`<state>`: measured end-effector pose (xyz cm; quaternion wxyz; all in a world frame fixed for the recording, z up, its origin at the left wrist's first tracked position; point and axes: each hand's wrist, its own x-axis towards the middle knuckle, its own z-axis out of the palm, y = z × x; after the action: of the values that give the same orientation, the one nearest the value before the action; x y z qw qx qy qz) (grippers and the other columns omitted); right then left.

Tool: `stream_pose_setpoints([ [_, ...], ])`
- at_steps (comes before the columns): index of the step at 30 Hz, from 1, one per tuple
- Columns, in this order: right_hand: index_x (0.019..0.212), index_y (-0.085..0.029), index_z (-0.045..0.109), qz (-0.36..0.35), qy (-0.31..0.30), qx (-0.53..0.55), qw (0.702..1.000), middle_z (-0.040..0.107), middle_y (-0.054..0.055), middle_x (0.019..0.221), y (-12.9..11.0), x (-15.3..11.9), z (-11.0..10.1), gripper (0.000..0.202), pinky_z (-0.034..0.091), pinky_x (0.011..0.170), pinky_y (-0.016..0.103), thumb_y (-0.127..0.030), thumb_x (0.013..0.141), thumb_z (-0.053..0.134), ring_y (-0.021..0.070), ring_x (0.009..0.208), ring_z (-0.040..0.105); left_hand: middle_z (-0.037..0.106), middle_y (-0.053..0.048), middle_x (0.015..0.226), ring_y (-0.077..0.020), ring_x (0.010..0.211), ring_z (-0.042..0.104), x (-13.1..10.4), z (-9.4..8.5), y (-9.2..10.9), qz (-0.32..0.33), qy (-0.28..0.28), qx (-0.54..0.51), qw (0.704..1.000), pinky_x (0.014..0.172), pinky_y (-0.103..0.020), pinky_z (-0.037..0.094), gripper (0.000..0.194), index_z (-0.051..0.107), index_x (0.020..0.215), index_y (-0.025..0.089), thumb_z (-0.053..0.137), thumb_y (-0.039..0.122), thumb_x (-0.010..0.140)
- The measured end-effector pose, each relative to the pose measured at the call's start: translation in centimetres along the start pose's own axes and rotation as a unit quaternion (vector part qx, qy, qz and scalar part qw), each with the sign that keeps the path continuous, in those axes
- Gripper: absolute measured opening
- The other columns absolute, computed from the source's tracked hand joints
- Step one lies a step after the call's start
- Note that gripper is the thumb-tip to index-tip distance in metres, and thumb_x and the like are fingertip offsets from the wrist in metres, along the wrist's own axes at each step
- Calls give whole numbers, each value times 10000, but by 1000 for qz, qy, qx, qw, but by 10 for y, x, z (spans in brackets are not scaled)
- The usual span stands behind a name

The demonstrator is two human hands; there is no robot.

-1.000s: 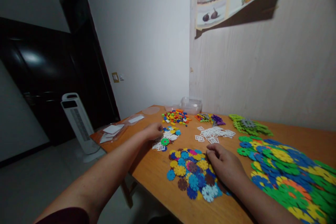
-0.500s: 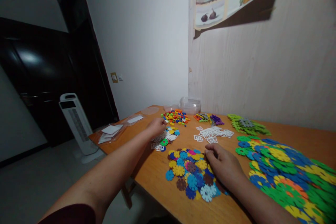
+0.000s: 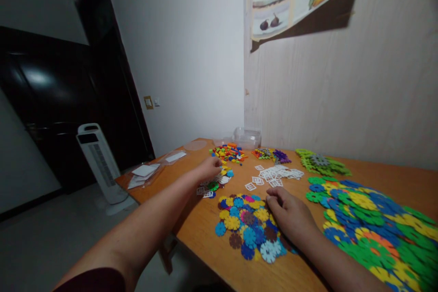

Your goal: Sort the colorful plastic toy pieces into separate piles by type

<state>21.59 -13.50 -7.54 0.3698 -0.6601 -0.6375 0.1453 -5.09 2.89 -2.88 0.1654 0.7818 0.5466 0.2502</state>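
My left hand (image 3: 209,169) reaches over a small mixed pile (image 3: 223,179) of white frames and coloured discs; its fingers are pinched, and what they hold, if anything, is too small to make out. My right hand (image 3: 287,210) rests curled at the right edge of a pile of small notched discs (image 3: 249,230), its fingers bent together with any contents hidden. Just beyond it lie white window-shaped pieces (image 3: 273,173), one of them (image 3: 250,186) apart at the left. Small colourful pieces (image 3: 228,152) are heaped behind my left hand.
Large flower discs (image 3: 369,219) cover the wooden table's (image 3: 191,219) right side. Green pieces (image 3: 320,162), purple pieces (image 3: 281,157) and a clear container (image 3: 247,138) stand toward the wall. Plastic bags with white cards (image 3: 145,171) lie at the left edge.
My left hand has moved slightly right and down. A white window-shaped piece now lies at the left of the white group, where none lay before. My right hand has stayed put.
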Motion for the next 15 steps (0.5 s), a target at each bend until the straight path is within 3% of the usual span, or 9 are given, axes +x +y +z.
stream_pose_setpoints([
  [5,1089,-257,681,-1,-5,-4,1000,766,32,973,2,1,1,322,471,740,306,-406,907,462,220,861,698,565,20,664,-126,611,474,-10,-2,-4,3,-47,108,993,555,-231,308,150,643,753,166,676,240,627],
  [11,1084,-259,687,-1,0,2,1000,768,29,978,2,0,1,326,471,719,303,-412,909,459,215,853,701,561,14,607,-123,586,464,-11,-2,4,1,-19,101,995,544,-234,287,81,635,689,168,649,164,610],
  [15,1086,-260,682,5,-2,0,1000,766,24,980,1,0,1,321,472,716,303,-410,903,466,216,848,700,544,4,539,-131,574,470,-9,-7,1,6,-35,107,994,559,-238,304,71,643,622,173,590,133,648],
])
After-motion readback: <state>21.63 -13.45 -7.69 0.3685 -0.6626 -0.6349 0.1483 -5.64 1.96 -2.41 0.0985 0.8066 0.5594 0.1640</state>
